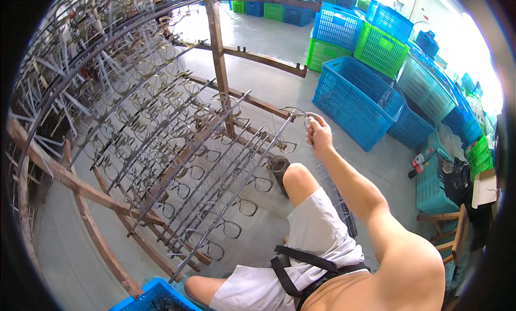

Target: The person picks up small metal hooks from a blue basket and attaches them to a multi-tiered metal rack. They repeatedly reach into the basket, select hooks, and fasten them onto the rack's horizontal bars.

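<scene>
My right hand (321, 134) is stretched out to the far end of the nearest metal rod (243, 190). Its fingers are closed on a thin, dark, curved eyeglass frame (293, 109), partly hidden by the hand, beside the rod's tip. Several eyeglass frames (248, 207) hang spaced out along this rod. More rods with rows of hanging eyeglass frames (156, 163) lie across a brown rack (219, 58) to the left. Outside the picture is my left hand.
Blue and green plastic crates (352, 104) stand stacked at the far right. At the lower left, a blue crate (156, 285) holds dark items I cannot make out. A wooden stool (460, 233) is at the right, near bottles (422, 158). Rack bars project over the grey floor (269, 37).
</scene>
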A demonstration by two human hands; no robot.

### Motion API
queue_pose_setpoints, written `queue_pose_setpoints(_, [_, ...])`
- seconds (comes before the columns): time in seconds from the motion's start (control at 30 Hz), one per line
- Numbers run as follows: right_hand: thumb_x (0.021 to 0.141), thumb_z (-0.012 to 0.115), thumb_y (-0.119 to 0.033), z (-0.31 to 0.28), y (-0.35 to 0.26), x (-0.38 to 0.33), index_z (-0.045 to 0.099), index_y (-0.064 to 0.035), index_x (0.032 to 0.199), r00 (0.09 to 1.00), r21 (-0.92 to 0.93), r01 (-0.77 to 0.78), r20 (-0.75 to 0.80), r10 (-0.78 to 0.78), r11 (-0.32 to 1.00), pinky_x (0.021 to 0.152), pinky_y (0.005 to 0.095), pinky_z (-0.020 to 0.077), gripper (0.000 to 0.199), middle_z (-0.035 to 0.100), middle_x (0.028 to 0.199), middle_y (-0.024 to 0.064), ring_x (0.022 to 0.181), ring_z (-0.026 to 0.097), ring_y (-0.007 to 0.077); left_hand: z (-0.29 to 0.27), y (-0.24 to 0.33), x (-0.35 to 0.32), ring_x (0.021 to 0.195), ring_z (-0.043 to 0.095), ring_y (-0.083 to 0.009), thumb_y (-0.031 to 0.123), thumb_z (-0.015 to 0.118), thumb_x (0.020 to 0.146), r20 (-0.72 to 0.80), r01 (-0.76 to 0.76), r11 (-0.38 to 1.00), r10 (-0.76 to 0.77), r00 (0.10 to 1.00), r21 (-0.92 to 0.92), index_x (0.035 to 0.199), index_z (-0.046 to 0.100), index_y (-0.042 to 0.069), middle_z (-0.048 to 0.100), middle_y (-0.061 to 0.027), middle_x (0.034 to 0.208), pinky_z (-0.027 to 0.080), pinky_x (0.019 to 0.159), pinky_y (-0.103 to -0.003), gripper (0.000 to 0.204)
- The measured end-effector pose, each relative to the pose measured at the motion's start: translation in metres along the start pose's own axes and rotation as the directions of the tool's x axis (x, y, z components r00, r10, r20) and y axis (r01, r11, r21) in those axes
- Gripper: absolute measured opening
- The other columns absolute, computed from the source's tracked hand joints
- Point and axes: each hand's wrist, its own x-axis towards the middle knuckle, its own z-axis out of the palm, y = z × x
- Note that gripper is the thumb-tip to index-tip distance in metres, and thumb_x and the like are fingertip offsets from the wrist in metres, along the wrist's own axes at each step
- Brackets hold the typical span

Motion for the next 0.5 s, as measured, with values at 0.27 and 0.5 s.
queue_pose_setpoints(0.27, [0.089, 0.054, -0.015, 0.031, 0.055, 0.049, 0.060, -0.0086, 0.098, 0.977, 0.053, -0.205, 0.079, 0.200, 0.977, 0.034, 0.0215, 0.0258, 0.012, 0.040, 0.054, -0.0050, 0.039, 0.032, 0.0054, -0.060, 0.072, -0.113, 0.096, 0.055, -0.0307, 0.013, 0.065, 0.076, -0.031, 0.112, 0.867, -0.145, 0.989, -0.485, 0.131, 0.028, -0.003, 0.055, -0.0193, 0.111, 0.048, 0.078, -0.041, 0.068])
queue_pose_setpoints(0.5, [0.086, 0.050, -0.010, 0.031, 0.039, 0.048, 0.061, -0.0072, 0.095, 0.925, 0.131, -0.363, 0.170, 0.340, 0.922, 0.036, 0.0228, 0.0235, 0.015, 0.042, 0.057, -0.0035, 0.042, 0.033, 0.0062, -0.091, 0.090, -0.204, 0.097, 0.055, -0.0284, 0.011, 0.062, 0.082, -0.001, 0.199, 0.712, -0.270, 0.963, -0.674, 0.139, 0.022, -0.002, 0.055, -0.0166, 0.114, 0.049, 0.078, -0.040, 0.071])
